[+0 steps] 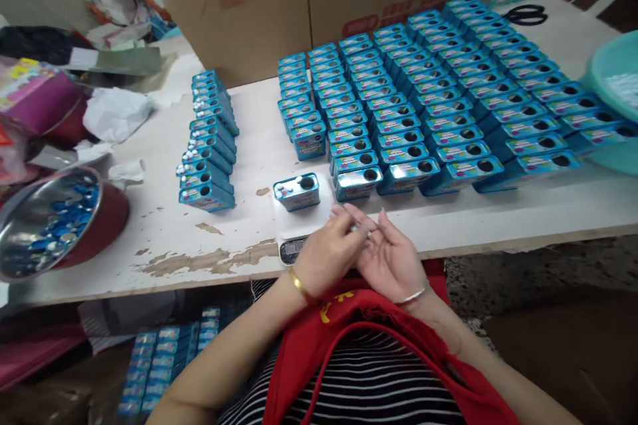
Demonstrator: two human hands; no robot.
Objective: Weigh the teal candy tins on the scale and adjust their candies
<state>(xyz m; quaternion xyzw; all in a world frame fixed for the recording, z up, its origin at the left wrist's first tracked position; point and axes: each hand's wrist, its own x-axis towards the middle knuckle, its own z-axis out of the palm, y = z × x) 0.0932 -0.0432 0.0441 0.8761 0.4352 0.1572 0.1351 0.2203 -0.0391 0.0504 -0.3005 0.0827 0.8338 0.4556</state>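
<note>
My left hand (333,254) is closed in a pinch over the palm of my right hand (391,257). A few small white pieces (359,231) show between the pinched fingers and that palm. My right hand lies palm up and cupped under them, thumb apart. Just beyond the hands, a small blue tin (296,192) with a round dark opening stands on a white digital scale (290,249). White pieces (284,188) lie on the top of this tin.
Long rows of open blue tins (409,106) fill the table's right side; a shorter row (212,146) stands left. A metal bowl of blue caps (64,219) is at far left, a turquoise basin (613,73) at far right. Scissors (526,14) lie behind; a cardboard box (279,6) backs the table.
</note>
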